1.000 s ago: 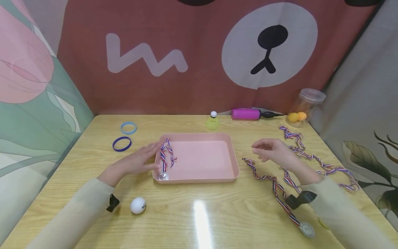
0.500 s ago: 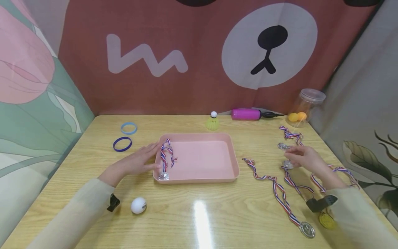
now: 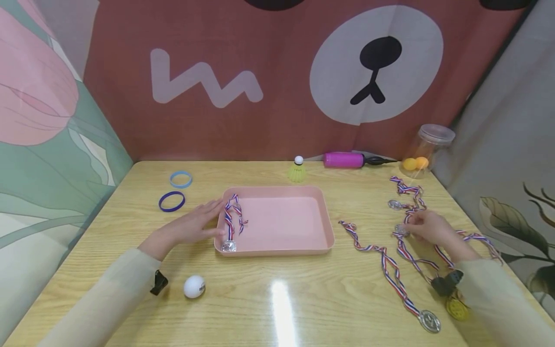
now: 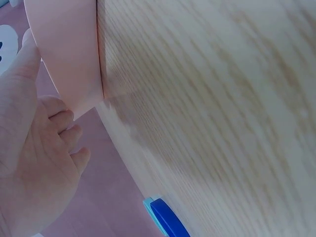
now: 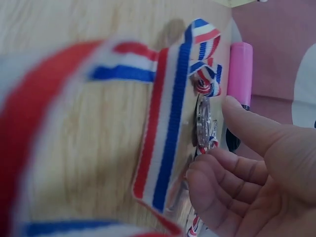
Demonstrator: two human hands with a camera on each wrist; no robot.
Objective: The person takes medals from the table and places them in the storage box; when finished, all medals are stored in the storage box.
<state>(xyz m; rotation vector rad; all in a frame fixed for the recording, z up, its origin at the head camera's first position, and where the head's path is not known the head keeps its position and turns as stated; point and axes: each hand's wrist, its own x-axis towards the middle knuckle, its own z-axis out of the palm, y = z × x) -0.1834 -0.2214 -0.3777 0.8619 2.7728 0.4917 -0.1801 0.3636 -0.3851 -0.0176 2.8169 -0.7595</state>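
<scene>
My left hand (image 3: 197, 224) lies against the left end of a pink tray (image 3: 277, 252), fingers extended along the rim and thumb near its front corner. Inside the tray, on the left, is a silver medal (image 3: 229, 246) with its red, white and blue ribbon. At the right, my right hand (image 3: 429, 226) reaches among several ribboned medals, its thumb and fingertips close to a silver medal (image 3: 401, 230). In the right wrist view, a gap shows between thumb and fingers, with a medal (image 5: 203, 121) beyond it. Another silver medal (image 3: 394, 205) lies just behind.
Nearer lie a silver medal (image 3: 429, 321) and a gold medal (image 3: 457, 308). A white ball (image 3: 194, 286) is front left, behind it two wristbands (image 3: 172, 201). Along the back stand a shuttlecock (image 3: 297, 171), a pink pump (image 3: 344, 160) and a clear jar (image 3: 433, 140) of orange balls.
My right hand has moved right from beside the tray to the medals, then slightly lower over them. My left hand has stayed at the tray.
</scene>
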